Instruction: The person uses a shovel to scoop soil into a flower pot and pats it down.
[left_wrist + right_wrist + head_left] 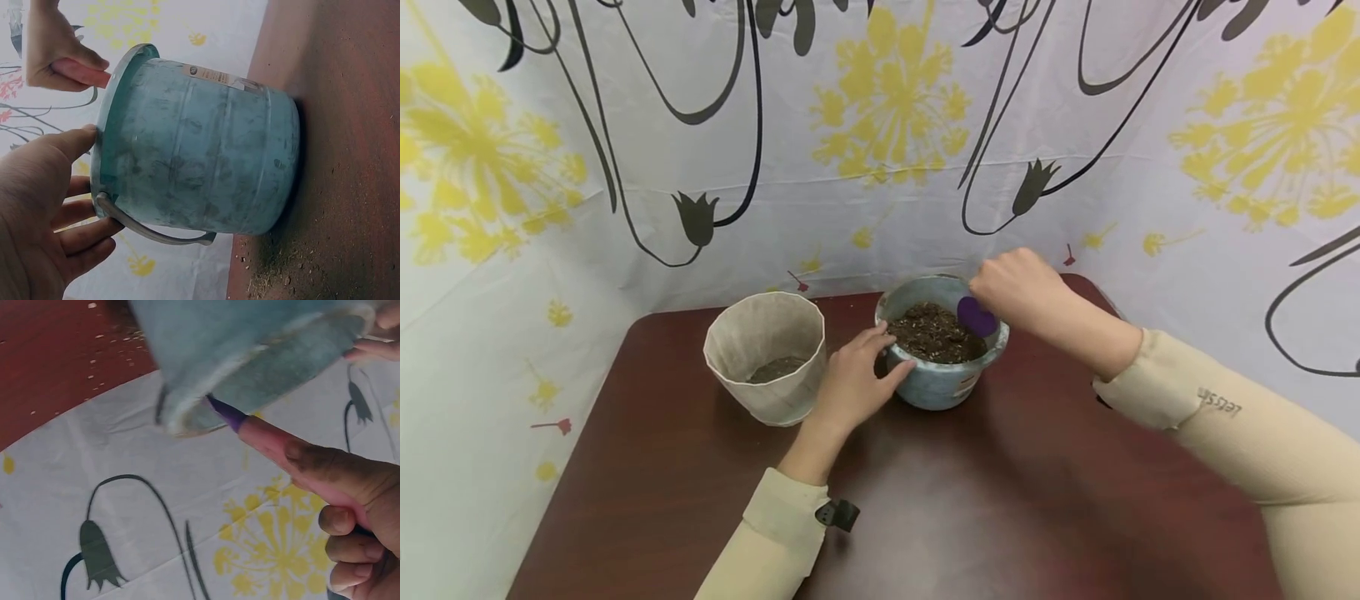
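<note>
A blue bucket (936, 387) stands on the table with dark soil (936, 332) inside; a wire-like handle (153, 234) hangs at its side. My left hand (859, 371) rests on the bucket's near-left rim, thumb and fingers spread and fairly straight. Over the right side of the bucket, my right hand (1021, 286) grips a trowel by its pink handle (269, 444). The purple trowel blade (976, 317) points down into the bucket at the inner right wall. Its tip is hidden in the head view.
A whitish faceted pot (782, 396) with a little soil at its bottom stands left of the bucket. Soil crumbs (287, 278) lie on the dark red table (925, 517). A patterned cloth (865, 225) hangs close behind the table.
</note>
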The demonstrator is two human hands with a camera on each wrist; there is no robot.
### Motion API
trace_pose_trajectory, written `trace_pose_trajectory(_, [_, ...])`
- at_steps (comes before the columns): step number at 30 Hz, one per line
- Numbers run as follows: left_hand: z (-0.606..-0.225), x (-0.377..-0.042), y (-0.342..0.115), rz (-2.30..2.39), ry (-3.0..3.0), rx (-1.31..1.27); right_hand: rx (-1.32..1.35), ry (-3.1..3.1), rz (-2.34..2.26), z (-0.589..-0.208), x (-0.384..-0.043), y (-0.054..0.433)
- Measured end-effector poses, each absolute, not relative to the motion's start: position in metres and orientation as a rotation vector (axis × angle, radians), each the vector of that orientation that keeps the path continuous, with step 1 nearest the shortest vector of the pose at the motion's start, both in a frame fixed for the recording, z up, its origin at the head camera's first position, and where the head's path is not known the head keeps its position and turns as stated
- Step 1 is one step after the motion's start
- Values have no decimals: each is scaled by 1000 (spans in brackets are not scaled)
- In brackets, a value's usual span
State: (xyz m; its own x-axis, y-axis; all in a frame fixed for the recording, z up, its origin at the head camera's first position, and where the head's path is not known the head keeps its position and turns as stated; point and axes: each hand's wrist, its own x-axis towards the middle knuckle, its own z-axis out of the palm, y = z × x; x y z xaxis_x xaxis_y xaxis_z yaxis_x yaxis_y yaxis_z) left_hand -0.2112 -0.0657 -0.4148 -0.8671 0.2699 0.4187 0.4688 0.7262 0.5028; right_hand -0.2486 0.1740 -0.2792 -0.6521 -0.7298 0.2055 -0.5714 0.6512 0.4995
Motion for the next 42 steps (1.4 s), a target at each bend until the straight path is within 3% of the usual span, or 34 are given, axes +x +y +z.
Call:
trace_pose_trajectory(6, [-416,-211,-63,-865,-2574,-546,1090,-2612,-593,-273,-254,169])
trace_pose_trajectory(17, [-417,-212,-64,-891,-2550,-554,930,-3009,-285,-264,-277,194])
trace_pose_trajectory(28, [-416,-213,-62,-932,-2542,-574,759,-3104,128,-296,-290,225])
trace_pose_trajectory(42, [-419,-213,-64,-959,-2546,-553,974,-3012,663,-328,-288,245])
